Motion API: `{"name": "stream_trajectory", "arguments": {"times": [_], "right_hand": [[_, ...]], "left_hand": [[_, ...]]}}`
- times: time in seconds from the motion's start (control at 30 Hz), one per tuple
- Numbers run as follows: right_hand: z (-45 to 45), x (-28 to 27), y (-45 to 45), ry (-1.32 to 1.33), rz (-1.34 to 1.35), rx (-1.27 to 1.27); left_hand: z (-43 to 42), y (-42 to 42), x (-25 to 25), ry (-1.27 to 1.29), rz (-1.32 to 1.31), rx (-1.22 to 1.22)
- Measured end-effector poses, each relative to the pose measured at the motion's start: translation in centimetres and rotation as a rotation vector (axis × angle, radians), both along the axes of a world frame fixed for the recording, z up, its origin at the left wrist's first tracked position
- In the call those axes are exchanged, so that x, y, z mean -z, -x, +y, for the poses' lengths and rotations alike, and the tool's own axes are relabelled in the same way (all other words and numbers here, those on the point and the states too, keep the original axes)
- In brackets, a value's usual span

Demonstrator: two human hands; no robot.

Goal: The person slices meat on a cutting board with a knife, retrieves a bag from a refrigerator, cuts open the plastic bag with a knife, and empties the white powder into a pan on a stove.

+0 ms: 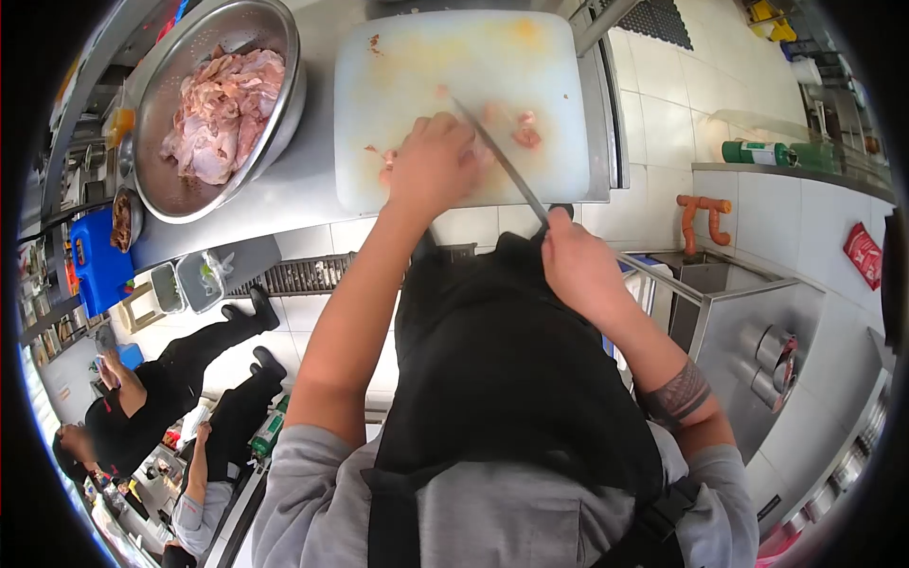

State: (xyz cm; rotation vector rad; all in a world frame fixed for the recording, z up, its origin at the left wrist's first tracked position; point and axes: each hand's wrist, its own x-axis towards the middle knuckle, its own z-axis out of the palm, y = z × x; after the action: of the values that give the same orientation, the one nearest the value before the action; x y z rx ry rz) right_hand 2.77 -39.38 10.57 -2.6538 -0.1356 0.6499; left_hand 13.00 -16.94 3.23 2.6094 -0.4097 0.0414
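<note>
A white cutting board point(379, 104) with yellowish stains lies on the metal counter in front of me. My left hand point(433, 163) presses down on it, fingers curled over a piece of raw chicken that they mostly cover. My right hand point(579, 260) is closed around the handle of a knife point(507, 166). The blade points up and left across the board, close beside my left fingers. To the right of the blade sits a small raw meat scrap point(526, 131). Further bits lie by my left hand.
A large steel colander point(294, 104) heaped with raw chicken point(227, 114) stands left of the board. Two people point(180, 379) in dark clothes are at the lower left, near plastic tubs point(201, 282) and a blue jerrycan point(99, 263). A metal sink unit point(748, 331) is at the right.
</note>
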Motion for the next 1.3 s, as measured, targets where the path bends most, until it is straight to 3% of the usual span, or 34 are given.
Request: {"name": "stream_trajectory", "arguments": {"times": [0.27,0.37,0.53,0.67,0.9,1.3], "right_hand": [[0.3,-1.1,0.5,0.075,0.222,0.011],[1.3,1.1,-0.7,0.050,0.189,0.039],[4.1,5.1,-6.3,-0.109,-0.131,-0.067],[3.8,4.0,-5.8,-0.063,-0.074,-0.074],[-3.1,2.0,3.9,0.055,0.071,-0.015],[-2.6,0.9,0.7,-0.030,0.006,0.059]], "left_hand": [[0.1,-0.5,1.4,0.051,0.022,0.031],[0.1,-0.8,1.9,0.075,0.005,0.053],[0.8,-0.9,2.4,0.096,-0.008,0.050],[1.0,-0.9,2.3,0.111,0.035,-0.008],[1.5,-0.6,2.2,0.143,0.011,-0.058],[2.5,0.5,1.5,0.142,0.010,-0.022]]}}
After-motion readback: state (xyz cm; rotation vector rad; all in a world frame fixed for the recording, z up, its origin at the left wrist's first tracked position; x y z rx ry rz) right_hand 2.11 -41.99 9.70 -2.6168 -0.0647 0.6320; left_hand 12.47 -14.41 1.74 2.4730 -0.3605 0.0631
